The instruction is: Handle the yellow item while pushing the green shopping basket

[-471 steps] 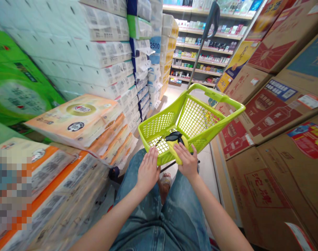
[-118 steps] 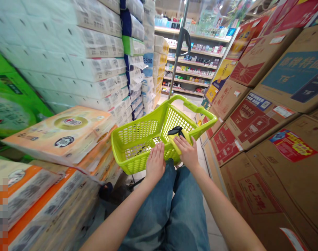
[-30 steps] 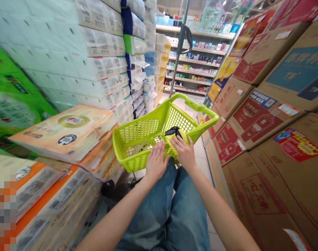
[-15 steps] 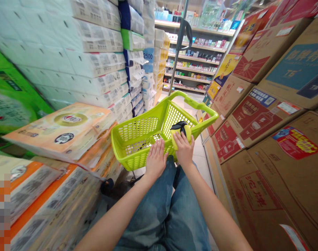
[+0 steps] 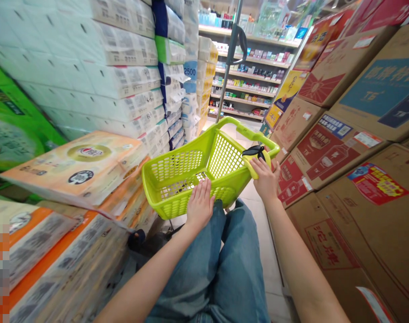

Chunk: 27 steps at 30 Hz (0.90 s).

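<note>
A lime-green plastic shopping basket (image 5: 177, 175) with slotted sides and a raised handle stands tilted in front of my knees. My left hand (image 5: 200, 204) lies flat on its near rim, fingers stretched out and holding nothing. At the right end of the same rim, my right hand (image 5: 265, 177) presses a yellow and black cloth (image 5: 247, 162) against the edge near the handle. My fingers are bent over the cloth, and part of it is hidden beneath them. Through the basket's opening its perforated floor shows.
Wrapped tissue packs (image 5: 130, 80) are stacked high on the left, with an orange pack (image 5: 73, 157) lower down. Cardboard cartons (image 5: 342, 148) wall off the right. A metal pole (image 5: 228, 67) rises behind the basket, and shelves (image 5: 254, 76) of small goods stand farther back.
My right hand has slid right along the near rim with the cloth, toward the handle end. The left hand and the basket have stayed in place.
</note>
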Tool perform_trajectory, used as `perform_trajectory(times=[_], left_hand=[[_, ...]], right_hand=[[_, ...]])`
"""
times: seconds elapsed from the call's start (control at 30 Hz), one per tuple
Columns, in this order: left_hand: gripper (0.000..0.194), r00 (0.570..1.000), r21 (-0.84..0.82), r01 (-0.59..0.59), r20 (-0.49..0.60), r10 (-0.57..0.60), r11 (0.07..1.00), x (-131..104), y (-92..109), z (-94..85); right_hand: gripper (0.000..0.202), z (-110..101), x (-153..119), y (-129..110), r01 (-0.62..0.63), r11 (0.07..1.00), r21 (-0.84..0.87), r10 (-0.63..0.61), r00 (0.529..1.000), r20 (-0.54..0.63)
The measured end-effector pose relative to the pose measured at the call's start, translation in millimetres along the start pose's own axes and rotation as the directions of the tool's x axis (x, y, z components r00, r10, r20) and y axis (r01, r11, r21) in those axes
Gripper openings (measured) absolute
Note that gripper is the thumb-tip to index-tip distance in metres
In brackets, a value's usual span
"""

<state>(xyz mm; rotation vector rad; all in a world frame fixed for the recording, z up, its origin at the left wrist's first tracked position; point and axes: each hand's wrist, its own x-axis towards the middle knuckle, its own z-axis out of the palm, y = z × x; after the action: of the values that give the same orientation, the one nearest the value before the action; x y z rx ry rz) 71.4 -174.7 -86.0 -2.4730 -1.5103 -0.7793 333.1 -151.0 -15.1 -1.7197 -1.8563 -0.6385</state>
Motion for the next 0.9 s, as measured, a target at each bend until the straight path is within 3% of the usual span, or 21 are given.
perform_trajectory(times=[0.07, 0.13, 0.3, 0.4, 0.47, 0.57, 0.67, 0.73, 0.8, 0.9], left_hand=[[0.059, 1.0, 0.002, 0.004, -0.002, -0.004, 1.0, 0, 0, 0.4], [0.059, 1.0, 0.001, 0.005, -0.008, -0.005, 1.0, 0, 0, 0.4], [0.061, 1.0, -0.008, 0.006, 0.0, -0.006, 1.0, -1, -1, -0.6], [0.063, 1.0, -0.01, 0.005, 0.011, -0.005, 1.0, -2, -2, -0.9], [0.063, 1.0, -0.011, 0.004, 0.011, -0.004, 1.0, -2, -3, -1.2], [0.063, 1.0, -0.013, -0.001, 0.007, 0.002, 1.0, -2, -2, -2.1], [0.06, 1.0, -0.01, -0.005, 0.005, 0.005, 1.0, 0, -1, -3.5], [0.059, 1.0, -0.009, -0.001, 0.007, 0.001, 1.0, 0, 0, -4.2], [0.058, 1.0, -0.013, 0.005, 0.009, -0.005, 1.0, 1, 1, -4.4], [0.059, 1.0, -0.024, 0.014, 0.007, -0.014, 1.0, 0, 1, -3.6]], right_hand=[[0.061, 4, 2, -6, -0.063, 0.998, -0.008, 0.063, 0.998, -0.004], [0.064, 10, -4, -29, -0.082, 0.997, 0.005, 0.082, 0.996, 0.017], [0.067, 25, -35, -109, 0.06, 0.987, 0.149, -0.077, 0.991, 0.11], [0.065, 26, -45, -129, 0.111, 0.977, 0.184, -0.137, 0.982, 0.132], [0.065, 21, -43, -120, 0.167, 0.97, 0.178, -0.194, 0.97, 0.145], [0.066, 9, -30, -79, 0.214, 0.968, 0.132, -0.233, 0.961, 0.15], [0.064, -2, -14, -32, 0.113, 0.992, 0.048, -0.117, 0.988, 0.101], [0.064, -4, -8, -14, 0.021, 1.0, 0.014, -0.022, 0.998, 0.056], [0.066, -1, -8, -15, -0.059, 0.998, 0.003, 0.059, 0.998, 0.026], [0.069, 10, -18, -48, -0.105, 0.994, 0.029, 0.104, 0.994, 0.046]])
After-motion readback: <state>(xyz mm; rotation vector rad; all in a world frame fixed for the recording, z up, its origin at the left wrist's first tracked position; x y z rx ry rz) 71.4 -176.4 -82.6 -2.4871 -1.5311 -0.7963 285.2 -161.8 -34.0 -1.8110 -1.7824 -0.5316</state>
